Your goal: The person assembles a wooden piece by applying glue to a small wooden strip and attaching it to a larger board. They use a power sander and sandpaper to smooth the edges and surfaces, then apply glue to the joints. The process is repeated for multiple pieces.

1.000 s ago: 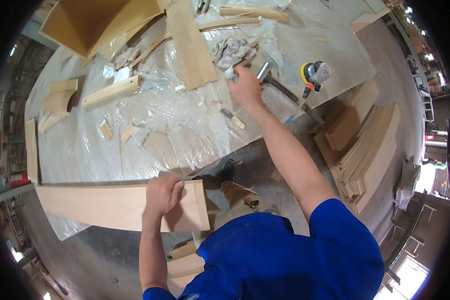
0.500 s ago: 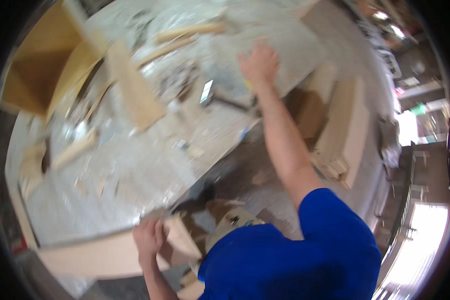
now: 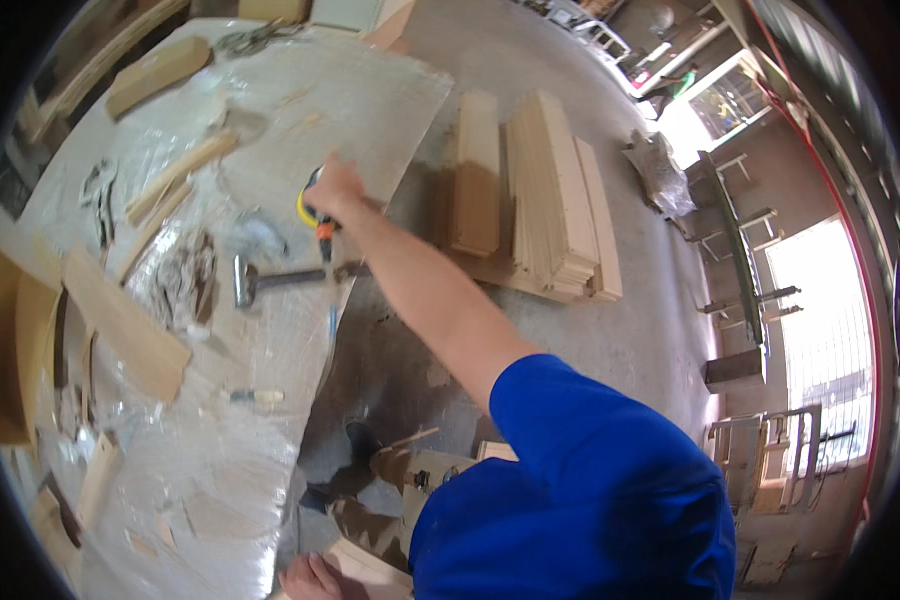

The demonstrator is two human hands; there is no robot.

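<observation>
At the far edge of the plastic-covered table, my right hand (image 3: 338,190) reaches out and closes over a black and yellow sander (image 3: 306,207) with an orange fitting (image 3: 325,231). My fingers partly cover the tool. A hammer (image 3: 288,279) lies just nearer to me, its handle running toward the table's edge under my forearm. At the bottom of the head view, my left hand (image 3: 310,578) curls over the edge of a pale wooden board (image 3: 370,570); most of that board is cut off by the frame and hidden by my body.
The table (image 3: 240,450) bears wood offcuts (image 3: 135,330), crumpled grey cloth (image 3: 188,280) and a small chisel-like tool (image 3: 257,396). Stacked boards (image 3: 550,190) stand on the floor to the right. A curved wooden piece (image 3: 10,340) sits at the left edge.
My right hand, stretched open over the table before, is now closed on the sander. The view has swung right, showing more floor and stacked boards. My left hand stays at the board.
</observation>
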